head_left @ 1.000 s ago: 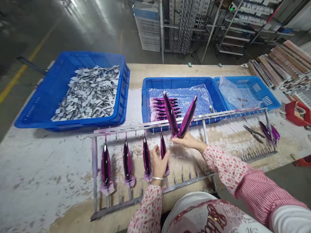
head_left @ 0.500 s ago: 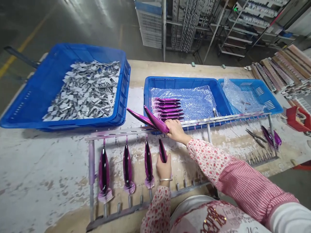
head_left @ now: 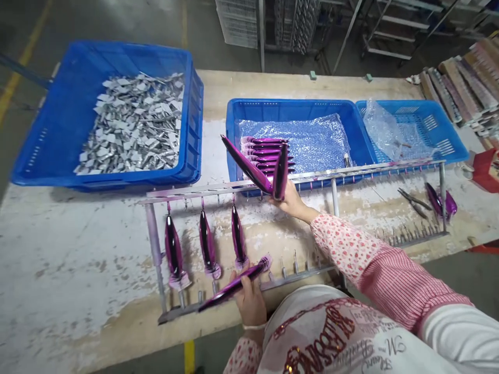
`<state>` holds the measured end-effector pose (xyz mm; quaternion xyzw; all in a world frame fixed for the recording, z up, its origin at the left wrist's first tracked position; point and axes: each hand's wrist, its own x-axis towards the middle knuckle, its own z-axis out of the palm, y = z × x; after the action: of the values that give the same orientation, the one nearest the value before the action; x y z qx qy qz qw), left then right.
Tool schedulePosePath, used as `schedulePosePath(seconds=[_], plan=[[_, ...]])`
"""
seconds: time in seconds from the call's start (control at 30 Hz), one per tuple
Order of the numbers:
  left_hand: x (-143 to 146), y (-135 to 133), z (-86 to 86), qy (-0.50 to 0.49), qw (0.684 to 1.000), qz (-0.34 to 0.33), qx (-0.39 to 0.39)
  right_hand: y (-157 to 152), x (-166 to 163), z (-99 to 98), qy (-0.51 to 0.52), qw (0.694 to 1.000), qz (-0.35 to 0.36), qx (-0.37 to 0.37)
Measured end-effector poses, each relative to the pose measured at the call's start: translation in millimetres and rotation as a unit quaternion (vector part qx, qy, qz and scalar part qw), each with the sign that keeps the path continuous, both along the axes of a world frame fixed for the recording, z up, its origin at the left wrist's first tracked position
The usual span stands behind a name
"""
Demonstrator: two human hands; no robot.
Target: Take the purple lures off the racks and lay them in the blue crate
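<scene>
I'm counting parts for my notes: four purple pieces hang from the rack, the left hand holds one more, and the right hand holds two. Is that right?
Not quite: the head view shows three hanging purple pieces on the rack, not four. The left hand does hold one, and the right hand two.

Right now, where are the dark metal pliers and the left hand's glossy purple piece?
Dark metal pliers (head_left: 411,198): head view, around the pivot.
Glossy purple piece (head_left: 227,291): head view, middle of its body.
</scene>
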<state>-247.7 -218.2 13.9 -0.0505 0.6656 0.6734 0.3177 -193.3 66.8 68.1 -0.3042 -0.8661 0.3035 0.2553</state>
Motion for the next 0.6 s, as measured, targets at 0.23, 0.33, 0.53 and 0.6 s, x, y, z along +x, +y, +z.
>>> schedulePosePath(seconds=[0.23, 0.33, 0.53, 0.6], plan=[[-26.9, -11.7, 57.4, 0.083, 0.995, 0.057, -0.002, -60.9, 59.1, -7.6, 0.072, 0.955, 0.077, -0.277], [-58.2, 36.8, 94.1, 0.09, 0.994, -0.019, 0.058, -70.0, 56.7, 0.7, 0.104, 0.928, 0.085, -0.347], [-73.0, 171.5, 142.4, -0.063, 0.962, -0.224, 0.14, -51.1, 35.3, 37.3, 0.21, 0.886, 0.095, -0.403], [-70.4, 211.9, 153.2, -0.07, 0.938, -0.305, 0.15, -32.3, 37.8, 45.6, 0.246, 0.885, 0.088, -0.385]])
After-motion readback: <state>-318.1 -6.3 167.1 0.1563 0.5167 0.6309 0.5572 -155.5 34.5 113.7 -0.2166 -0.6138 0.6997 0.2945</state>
